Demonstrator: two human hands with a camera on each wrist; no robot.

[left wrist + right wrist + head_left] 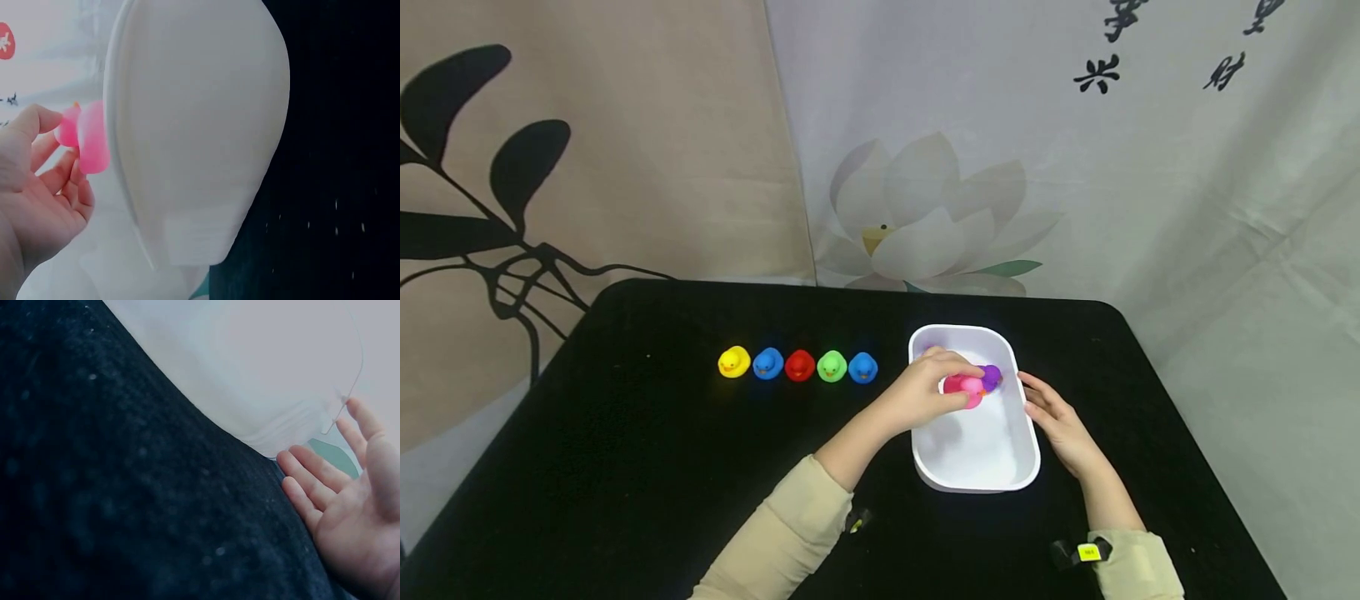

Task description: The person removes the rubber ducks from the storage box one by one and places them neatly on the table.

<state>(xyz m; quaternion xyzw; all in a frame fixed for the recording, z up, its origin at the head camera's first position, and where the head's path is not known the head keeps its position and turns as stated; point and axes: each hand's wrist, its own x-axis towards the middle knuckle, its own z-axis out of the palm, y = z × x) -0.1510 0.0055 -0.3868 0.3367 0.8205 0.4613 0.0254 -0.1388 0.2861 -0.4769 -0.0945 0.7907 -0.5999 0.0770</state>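
Note:
My left hand point(922, 390) reaches over the left rim of a white plastic tub point(985, 462) and pinches a pink rubber duck point(972, 387) between thumb and fingers. In the left wrist view the same pink duck point(94, 139) shows above the tub's rim, held at its head. A purple duck point(992, 377) is just beyond it, and part of a darker red-pink one point(952, 383) shows beside it, partly covered by the fingers. My right hand point(1062, 429) has its fingers extended, fingertips against the tub's right side.
Left of the tub, a row of rubber ducks stands on the black table point(647, 467): yellow point(733, 362), blue point(768, 364), red point(800, 366), green point(832, 367) and another blue duck point(862, 367). A printed curtain point(925, 100) hangs behind the table's far edge.

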